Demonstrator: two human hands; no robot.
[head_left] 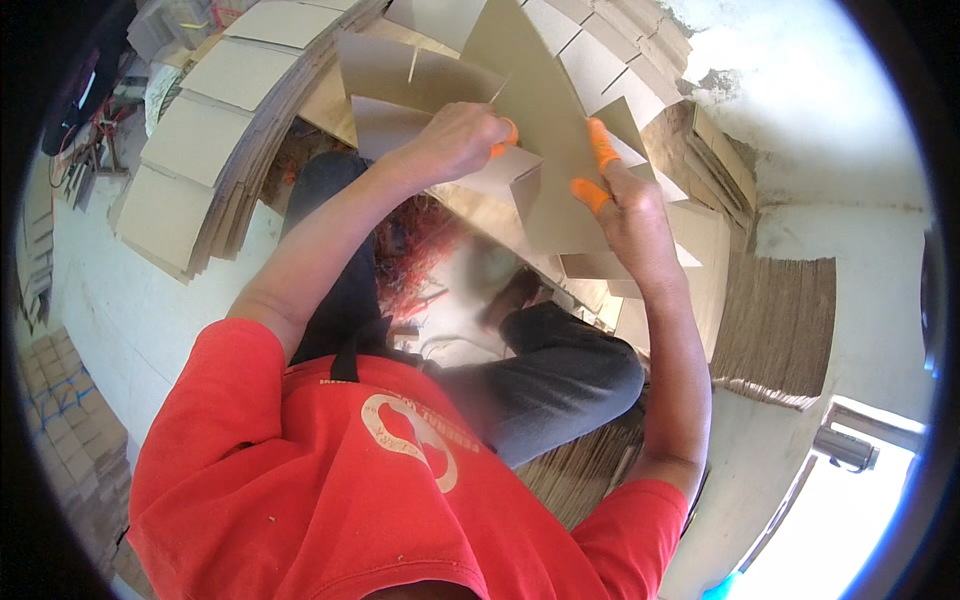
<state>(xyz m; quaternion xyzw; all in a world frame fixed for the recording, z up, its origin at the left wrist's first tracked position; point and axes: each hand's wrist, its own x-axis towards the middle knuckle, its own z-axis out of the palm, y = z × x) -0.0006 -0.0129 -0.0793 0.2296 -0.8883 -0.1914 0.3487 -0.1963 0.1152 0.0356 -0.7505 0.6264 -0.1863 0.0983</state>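
Observation:
A long cardboard divider strip (pixel 545 100) stands on a slant between my hands, above my crossed legs. Shorter slotted cardboard strips (pixel 400 78) cross it on both sides, forming a partition. My left hand (pixel 455 145) is closed on the cardboard at the left of the long strip, with an orange finger cover showing. On the other side, my right hand (pixel 635 205) grips the long strip's right edge between thumb and finger, both in orange covers. The cardboard hides part of the right fingers. Beneath the partition lies a pale wooden board (pixel 490 228).
Stacked cardboard pieces (pixel 205 140) curve along the left, and more stacks (pixel 610 65) stand beyond the partition. At the right, a tall cardboard stack (pixel 775 320) stands by the white wall (pixel 845 235). Red scraps (pixel 415 265) litter the floor by my legs.

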